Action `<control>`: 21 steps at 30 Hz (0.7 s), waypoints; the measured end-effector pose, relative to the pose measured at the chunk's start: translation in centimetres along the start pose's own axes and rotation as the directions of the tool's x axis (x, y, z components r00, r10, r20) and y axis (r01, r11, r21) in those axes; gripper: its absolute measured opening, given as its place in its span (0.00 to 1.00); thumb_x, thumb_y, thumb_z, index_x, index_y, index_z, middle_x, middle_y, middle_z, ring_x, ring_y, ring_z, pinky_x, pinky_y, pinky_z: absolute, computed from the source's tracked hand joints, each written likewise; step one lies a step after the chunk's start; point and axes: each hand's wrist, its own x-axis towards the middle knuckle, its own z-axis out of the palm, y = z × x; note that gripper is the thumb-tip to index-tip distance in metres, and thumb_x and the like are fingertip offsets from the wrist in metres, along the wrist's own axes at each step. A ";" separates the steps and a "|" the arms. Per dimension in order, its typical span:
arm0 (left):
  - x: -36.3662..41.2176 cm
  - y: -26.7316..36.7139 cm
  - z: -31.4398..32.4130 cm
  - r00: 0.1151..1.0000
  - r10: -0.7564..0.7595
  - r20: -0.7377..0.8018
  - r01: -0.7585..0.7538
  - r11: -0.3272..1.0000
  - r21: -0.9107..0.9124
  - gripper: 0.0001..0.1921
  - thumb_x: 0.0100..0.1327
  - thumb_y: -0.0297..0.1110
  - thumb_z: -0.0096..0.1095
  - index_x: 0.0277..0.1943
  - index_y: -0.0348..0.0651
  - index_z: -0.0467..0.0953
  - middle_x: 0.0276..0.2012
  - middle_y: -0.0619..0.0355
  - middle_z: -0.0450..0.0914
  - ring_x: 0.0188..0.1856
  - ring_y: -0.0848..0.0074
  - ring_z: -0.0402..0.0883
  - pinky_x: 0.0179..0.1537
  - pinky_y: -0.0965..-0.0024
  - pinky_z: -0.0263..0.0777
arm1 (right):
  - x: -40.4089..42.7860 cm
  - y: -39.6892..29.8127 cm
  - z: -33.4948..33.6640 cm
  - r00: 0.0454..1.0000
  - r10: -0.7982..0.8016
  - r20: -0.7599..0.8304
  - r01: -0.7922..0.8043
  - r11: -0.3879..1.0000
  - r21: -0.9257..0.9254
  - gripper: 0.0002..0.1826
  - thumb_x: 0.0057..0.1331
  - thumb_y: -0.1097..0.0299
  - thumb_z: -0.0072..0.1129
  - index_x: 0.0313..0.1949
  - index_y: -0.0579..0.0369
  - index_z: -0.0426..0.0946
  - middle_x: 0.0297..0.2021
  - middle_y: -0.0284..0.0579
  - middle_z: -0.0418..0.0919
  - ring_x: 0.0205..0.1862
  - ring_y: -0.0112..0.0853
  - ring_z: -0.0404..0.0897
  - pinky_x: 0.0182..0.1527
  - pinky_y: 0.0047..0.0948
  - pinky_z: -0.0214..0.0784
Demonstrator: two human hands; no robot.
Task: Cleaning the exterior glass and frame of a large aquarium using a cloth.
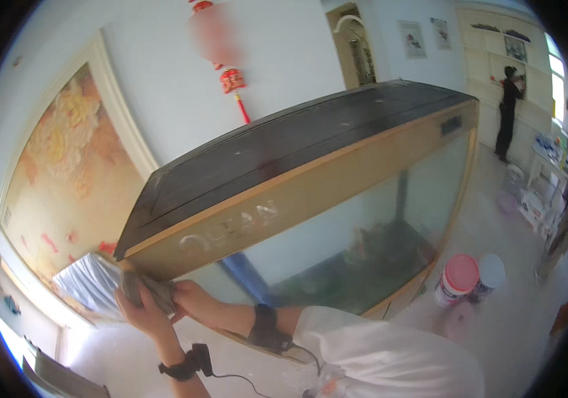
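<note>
Both of my hands are at the near left corner of a large glass aquarium [333, 258] with a dark lid [274, 149] and a tan upper frame [313, 184] bearing raised letters. Between them is a bunched grey-brown cloth [157, 293]. My left hand [142, 311] grips its left side, the thumb pressed over a fold. From the right, my right hand [192, 301] holds the other side, its fingertips partly hidden by the cloth. Each wrist wears a black strap with a cable. The cloth is close below the frame's corner; contact cannot be told.
A silvery wrapped object [90, 283] stands just left of my hands, before a framed floral panel [60, 164]. Buckets, one with a red lid [462, 271], sit on the floor to the right. Farther back, a person [510, 112] stands at shelves near a cluttered white table [547, 159].
</note>
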 end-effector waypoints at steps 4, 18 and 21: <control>-8.8 -5.6 1.2 0.973 0.222 -0.066 -0.162 0.856 0.490 0.16 0.60 0.33 0.60 0.46 0.30 0.70 0.37 0.44 0.73 0.39 0.49 0.72 0.43 0.54 0.67 | -4.1 3.9 -2.6 0.949 0.210 -0.237 -0.218 0.976 -0.005 0.15 0.63 0.71 0.46 0.44 0.67 0.75 0.34 0.48 0.78 0.32 0.35 0.80 0.29 0.39 0.79; -33.4 0.9 11.7 0.683 -0.248 0.687 0.232 0.965 0.118 0.14 0.60 0.30 0.63 0.44 0.31 0.70 0.37 0.47 0.78 0.39 0.67 0.77 0.43 0.65 0.71 | -31.6 1.3 -22.2 0.660 0.101 -0.744 -0.168 0.986 -0.015 0.16 0.68 0.62 0.51 0.50 0.57 0.74 0.40 0.34 0.77 0.38 0.24 0.74 0.40 0.25 0.69; -35.1 6.5 16.4 0.526 -0.203 0.826 0.412 0.911 -0.038 0.22 0.55 0.36 0.69 0.48 0.32 0.72 0.36 0.44 0.79 0.37 0.60 0.79 0.40 0.65 0.71 | -38.2 -2.2 -25.8 0.744 -0.230 -0.628 -0.017 0.932 -0.362 0.16 0.65 0.69 0.56 0.52 0.58 0.73 0.45 0.38 0.77 0.43 0.28 0.76 0.47 0.28 0.69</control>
